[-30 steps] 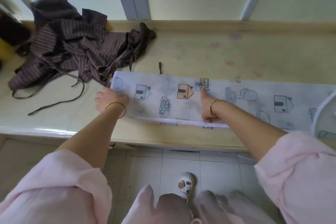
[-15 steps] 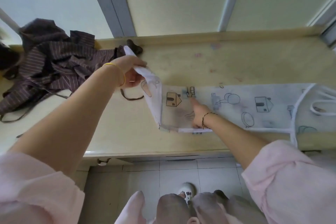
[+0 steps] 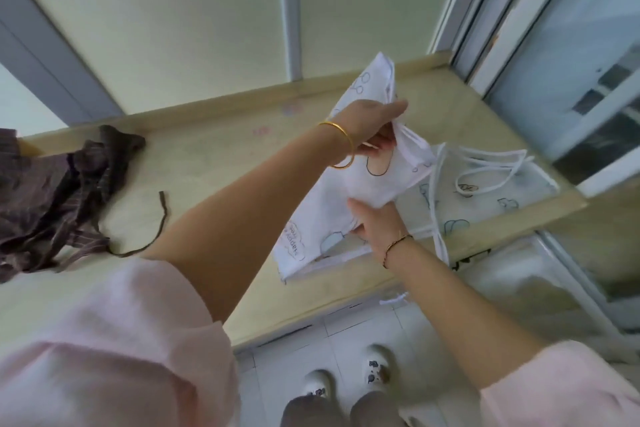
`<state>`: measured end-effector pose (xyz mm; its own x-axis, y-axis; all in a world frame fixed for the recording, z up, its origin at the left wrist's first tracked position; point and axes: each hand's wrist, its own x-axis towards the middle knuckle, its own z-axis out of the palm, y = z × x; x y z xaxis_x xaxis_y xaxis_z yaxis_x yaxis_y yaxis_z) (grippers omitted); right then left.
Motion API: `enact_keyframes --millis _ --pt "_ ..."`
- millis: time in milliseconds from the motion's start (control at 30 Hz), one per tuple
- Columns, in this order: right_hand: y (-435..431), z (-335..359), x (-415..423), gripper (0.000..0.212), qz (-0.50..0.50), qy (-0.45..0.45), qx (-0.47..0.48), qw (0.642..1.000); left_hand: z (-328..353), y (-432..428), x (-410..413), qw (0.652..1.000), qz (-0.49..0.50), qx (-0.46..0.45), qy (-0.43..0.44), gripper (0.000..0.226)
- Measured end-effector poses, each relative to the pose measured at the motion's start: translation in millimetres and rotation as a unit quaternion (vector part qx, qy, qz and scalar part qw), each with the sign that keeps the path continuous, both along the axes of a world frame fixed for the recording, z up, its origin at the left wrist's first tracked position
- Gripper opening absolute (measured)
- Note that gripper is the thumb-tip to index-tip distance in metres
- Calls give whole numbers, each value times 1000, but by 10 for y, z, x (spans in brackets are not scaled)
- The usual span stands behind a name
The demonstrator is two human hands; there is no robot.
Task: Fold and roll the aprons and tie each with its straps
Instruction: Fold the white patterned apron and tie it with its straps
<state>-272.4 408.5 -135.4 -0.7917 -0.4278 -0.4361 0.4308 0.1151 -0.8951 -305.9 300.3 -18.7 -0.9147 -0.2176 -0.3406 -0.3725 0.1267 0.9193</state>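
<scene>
Folding stage, white apron. Your left hand (image 3: 372, 125) grasps one end of the white apron (image 3: 301, 239), fingers curled into the cloth, and holds that end raised above the desk (image 3: 214, 163); your right hand (image 3: 379, 225) grips the same apron lower down, at the bend where the raised portion meets the portion lying on the desk. This division of labour appears deliberate: the lower hand fixes the crease line, while the upper hand keeps the free end off the surface so that it can be carried across without dragging or wrinkling. The apron's far end lies flat towards the right of the desk, with its white straps (image 3: 491, 166) looped loosely on top, probably so that they stay outermost and within reach for tying once the roll is made. One thin white tie hangs over the front edge of the desk. The striped apron (image 3: 52, 191) sits crumpled at the left end, well apart from the working area, its dark strap (image 3: 157, 225) trailing across the surface; it is unfolded and evidently awaits its turn. Rolling and tying are not yet begun.
</scene>
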Motion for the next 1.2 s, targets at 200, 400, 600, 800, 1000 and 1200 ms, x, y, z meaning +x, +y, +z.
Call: enact_keyframes --millis 200,400,600,800,1000,1200 --pt "377 -431 -498 7 -118 -58 108 985 -693 -622 -18 940 43 -333 -55 51" --pt "466 -494 -557 4 -193 -119 64 972 -1066 -786 227 960 -45 -197 -194 41" --pt "581 -572 -590 36 -220 -160 17 962 -1314 -910 259 902 -110 -369 -194 18" --pt "626 -614 -571 29 -258 -171 -4 951 -1322 -900 226 958 -57 -278 -33 17" --pt "575 -609 -578 9 -285 -168 -10 944 -1194 -852 150 961 -139 -240 -20 14" --pt "96 -514 -427 10 -197 -100 17 975 -1114 -1245 487 827 -164 -526 -112 14"
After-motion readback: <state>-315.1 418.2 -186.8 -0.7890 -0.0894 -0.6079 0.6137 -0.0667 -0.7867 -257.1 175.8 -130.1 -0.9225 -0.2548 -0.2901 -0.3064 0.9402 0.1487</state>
